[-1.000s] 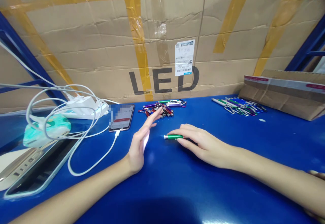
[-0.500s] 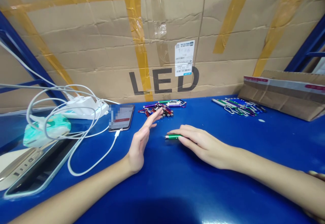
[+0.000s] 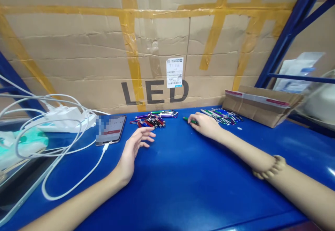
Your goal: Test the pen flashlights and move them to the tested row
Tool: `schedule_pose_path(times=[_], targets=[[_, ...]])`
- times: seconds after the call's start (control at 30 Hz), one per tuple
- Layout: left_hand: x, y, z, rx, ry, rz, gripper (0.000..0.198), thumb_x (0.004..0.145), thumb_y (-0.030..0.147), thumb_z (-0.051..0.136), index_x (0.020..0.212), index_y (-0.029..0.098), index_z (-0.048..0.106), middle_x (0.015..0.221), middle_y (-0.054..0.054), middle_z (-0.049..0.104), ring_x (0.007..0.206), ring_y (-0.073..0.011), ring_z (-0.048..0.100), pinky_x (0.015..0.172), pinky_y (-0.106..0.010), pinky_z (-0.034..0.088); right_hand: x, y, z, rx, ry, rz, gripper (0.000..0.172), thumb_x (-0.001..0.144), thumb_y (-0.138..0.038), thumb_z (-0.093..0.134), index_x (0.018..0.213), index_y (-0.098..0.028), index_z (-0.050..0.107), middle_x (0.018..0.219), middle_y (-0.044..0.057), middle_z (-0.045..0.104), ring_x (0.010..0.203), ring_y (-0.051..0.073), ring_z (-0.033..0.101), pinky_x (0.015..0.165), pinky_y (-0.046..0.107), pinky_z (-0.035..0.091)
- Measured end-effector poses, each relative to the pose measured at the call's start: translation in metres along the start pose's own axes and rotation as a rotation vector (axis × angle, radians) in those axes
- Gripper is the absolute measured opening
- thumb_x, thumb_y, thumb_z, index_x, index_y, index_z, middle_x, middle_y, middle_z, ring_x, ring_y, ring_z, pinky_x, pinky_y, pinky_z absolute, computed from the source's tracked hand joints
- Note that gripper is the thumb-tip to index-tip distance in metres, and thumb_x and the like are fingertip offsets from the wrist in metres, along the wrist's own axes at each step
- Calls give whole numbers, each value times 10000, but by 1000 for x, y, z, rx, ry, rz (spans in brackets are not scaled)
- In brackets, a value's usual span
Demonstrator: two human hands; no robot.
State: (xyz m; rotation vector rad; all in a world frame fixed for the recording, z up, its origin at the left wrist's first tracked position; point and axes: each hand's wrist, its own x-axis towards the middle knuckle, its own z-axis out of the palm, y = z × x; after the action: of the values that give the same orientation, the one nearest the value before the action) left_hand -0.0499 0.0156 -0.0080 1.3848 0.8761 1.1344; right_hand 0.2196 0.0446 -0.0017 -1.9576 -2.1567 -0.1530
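Note:
My right hand (image 3: 207, 125) is closed on a slim green penlight (image 3: 186, 119), whose end pokes out at the left of my fingers; the rest is hidden under the hand. It is low over the blue tabletop (image 3: 172, 175), just left of a pile of green, silver and blue penlights with clips (image 3: 222, 115). My left hand (image 3: 132, 150) is open with fingers apart, holding nothing. Its fingertips are close in front of another pile of penlights, with several red ones (image 3: 150, 122) at the front and purple and green ones behind.
A taped cardboard box (image 3: 91, 60) forms the back wall. Left are a phone (image 3: 112, 129) on a charging cable, a white power strip (image 3: 65, 119), looped cables and a green tissue pack (image 3: 34, 136). An open cardboard tray (image 3: 256, 105) stands back right beside a blue rack post (image 3: 282, 39).
My right hand has carried the green penlight away toward the right-hand pile. My left hand has come nearer, its fingers curling slightly. The view has shifted right.

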Motion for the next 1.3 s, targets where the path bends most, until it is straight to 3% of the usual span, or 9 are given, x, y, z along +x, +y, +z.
schedule_pose_path(times=[0.13,0.27,0.37,0.53,0.67,0.8,1.0,1.17,1.3], targets=[[-1,0,2,5,5,21,320,795,425,440,859,171,625,897,-77,637,833,-226,560,685,-307,404,10,28,9,-84,47,172,284,909,-247,488,1094,-144,676,1167,186,593,1108,310,540,940,424,397],[-3,0,4,49,-9,70,310,816,410,428,787,177,630,860,-65,627,801,-211,544,665,-297,391,11,37,14,-108,100,282,343,913,-313,478,1097,-98,672,1164,245,561,1133,394,492,912,535,375],[-3,0,4,77,8,109,302,819,403,426,748,179,615,824,-55,618,773,-201,537,657,-293,383,7,28,9,-72,143,206,363,942,-293,419,1155,-96,638,1202,236,550,1152,370,487,928,522,373],[-4,2,4,116,-18,146,315,824,391,420,672,177,593,681,-39,593,659,-182,516,634,-296,360,7,-10,6,37,134,-112,343,965,-285,417,1254,-171,565,1295,125,559,1210,243,491,997,407,382],[-4,5,3,141,-38,168,349,823,400,410,613,179,579,651,-43,576,636,-182,500,615,-299,348,21,-37,15,66,81,-233,382,944,-332,503,1290,-171,528,1362,135,522,1245,266,479,988,450,414],[-4,6,0,152,-51,179,366,825,413,394,610,174,568,669,-50,575,634,-178,493,609,-296,344,41,-46,18,43,90,-215,352,935,-341,553,1243,-171,547,1285,104,556,1118,253,568,925,482,473],[-4,3,-2,170,-113,164,395,821,431,357,618,165,569,619,-32,534,595,-162,473,590,-282,345,57,-43,4,-25,33,-106,277,937,-313,557,1182,-185,581,1220,87,586,1019,212,605,860,423,518],[-3,-1,-2,206,-154,159,381,815,437,380,655,153,577,639,-24,533,596,-149,469,590,-272,342,45,-36,-4,-7,-62,-60,276,936,-316,559,1175,-182,583,1203,83,594,1000,208,612,844,412,525],[-1,-2,-2,249,-150,153,326,817,418,412,713,153,571,693,-22,546,613,-140,470,604,-270,345,23,-33,-6,39,-66,-34,227,918,-315,583,1081,-162,622,1122,72,631,971,201,619,837,404,518]])
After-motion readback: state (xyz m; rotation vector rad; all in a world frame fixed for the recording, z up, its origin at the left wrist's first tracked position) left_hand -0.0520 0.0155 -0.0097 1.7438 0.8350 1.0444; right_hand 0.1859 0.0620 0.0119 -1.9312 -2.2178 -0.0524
